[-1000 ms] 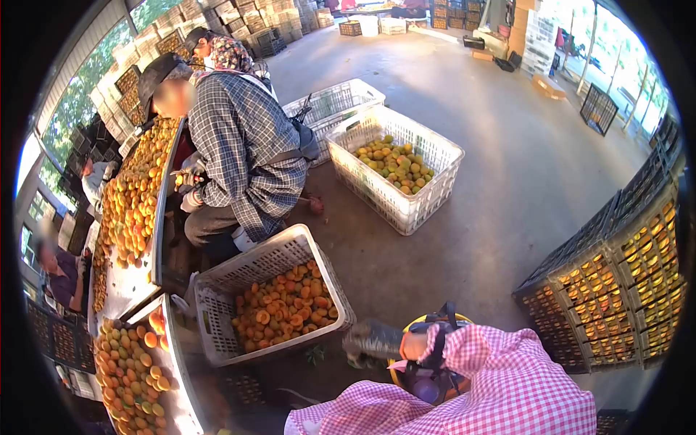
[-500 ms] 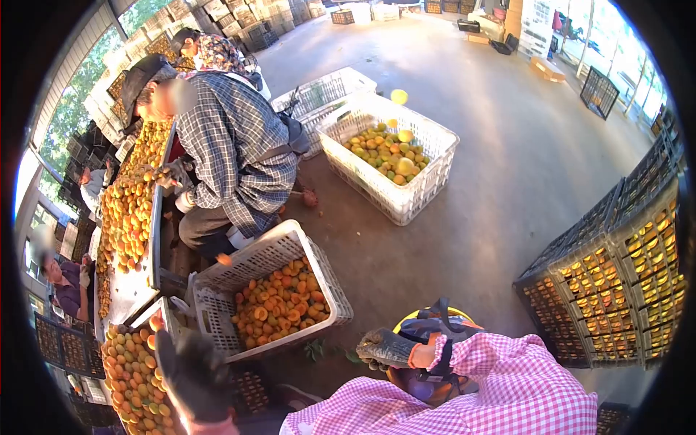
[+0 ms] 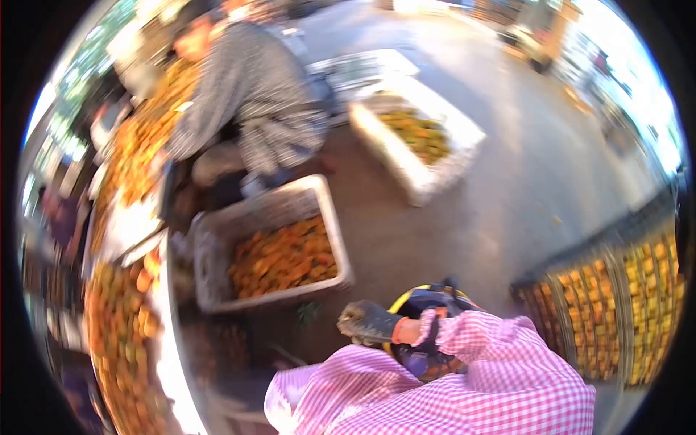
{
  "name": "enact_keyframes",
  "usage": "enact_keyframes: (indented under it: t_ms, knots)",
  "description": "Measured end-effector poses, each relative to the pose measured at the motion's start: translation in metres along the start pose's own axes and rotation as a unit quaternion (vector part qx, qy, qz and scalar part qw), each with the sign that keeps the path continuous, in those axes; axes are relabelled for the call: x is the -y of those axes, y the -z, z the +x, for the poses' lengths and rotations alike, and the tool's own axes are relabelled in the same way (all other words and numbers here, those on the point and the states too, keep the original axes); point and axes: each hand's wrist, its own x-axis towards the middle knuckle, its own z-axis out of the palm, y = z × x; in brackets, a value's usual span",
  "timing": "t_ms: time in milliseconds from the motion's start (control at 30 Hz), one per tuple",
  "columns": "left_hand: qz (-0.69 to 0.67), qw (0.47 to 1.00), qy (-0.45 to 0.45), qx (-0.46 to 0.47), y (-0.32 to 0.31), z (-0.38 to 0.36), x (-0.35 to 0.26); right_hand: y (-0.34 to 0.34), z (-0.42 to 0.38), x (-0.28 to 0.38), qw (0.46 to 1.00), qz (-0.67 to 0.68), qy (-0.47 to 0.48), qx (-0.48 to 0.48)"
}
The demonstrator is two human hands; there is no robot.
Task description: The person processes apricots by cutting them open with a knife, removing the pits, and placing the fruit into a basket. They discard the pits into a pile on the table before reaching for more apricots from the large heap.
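the left hand is out of sight, and the picture's bottom edge cuts off the worktop (image 3: pixel 172 341). blur smears the fruit (image 3: pixel 286 257) in the crate (image 3: pixel 272 298). we cannot tell whether the right hand's (image 3: pixel 370 323) grip is spread or pressed together; from it, the fruit lies beyond the crate's lower right corner.

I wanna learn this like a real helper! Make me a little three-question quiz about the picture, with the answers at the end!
1. Pick one. The sleeve by the gloved right hand is: A) striped, B) checked, C) plain black.
2. True or false? The right hand is outside the near white crate.
3. Fill the gap: the fruit in that crate looks mostly ____.

Key: 1. B; 2. True; 3. orange.
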Motion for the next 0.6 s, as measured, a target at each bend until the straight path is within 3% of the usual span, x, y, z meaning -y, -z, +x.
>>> enact_keyframes:
  t_ms: [33,67,100,133,167,233,300,333,400,467,500,567,600]
  knots:
    - [-0.032,0.999,0.005,-0.029,0.034,0.001,-0.002,-0.009,0.008,0.007,0.995,-0.059,0.083,0.002]
    - [-0.064,0.996,0.009,-0.060,0.068,0.001,-0.003,-0.020,0.003,0.029,0.998,-0.049,0.026,0.024]
    - [-0.094,0.992,0.013,-0.086,0.102,-0.001,-0.002,-0.029,0.008,0.040,0.995,-0.075,0.041,0.054]
    - [-0.136,0.984,0.022,-0.111,0.132,-0.006,-0.001,-0.033,0.017,0.051,0.991,0.020,-0.023,0.133]
    - [-0.173,0.973,0.016,-0.153,0.157,-0.013,-0.005,-0.048,0.011,0.084,0.990,-0.007,0.015,0.139]
    - [-0.226,0.969,-0.097,0.029,0.206,-0.040,-0.014,-0.076,0.023,0.103,0.986,-0.067,0.083,0.130]
    - [-0.266,0.957,-0.043,-0.110,0.217,-0.050,-0.025,-0.121,0.035,0.139,0.981,-0.091,0.035,0.166]
    - [-0.275,0.956,-0.052,-0.092,0.230,-0.053,-0.025,-0.144,0.040,0.155,0.969,-0.127,0.062,0.204]
    - [-0.315,0.940,-0.109,-0.073,0.272,-0.061,-0.006,-0.201,0.050,0.176,0.934,-0.193,0.130,0.271]
    - [-0.312,0.927,-0.157,-0.138,0.292,-0.068,0.003,-0.260,0.054,0.187,0.884,-0.246,0.206,0.339]
    - [-0.300,0.919,-0.185,-0.180,0.298,-0.073,-0.014,-0.291,0.038,0.211,0.839,-0.316,0.241,0.370]
    - [-0.297,0.913,-0.231,-0.158,0.286,-0.063,-0.008,-0.345,0.056,0.203,0.753,-0.339,0.407,0.391]
    - [-0.235,0.909,-0.276,-0.207,0.277,-0.048,-0.008,-0.371,0.056,0.203,0.748,-0.352,0.403,0.393]
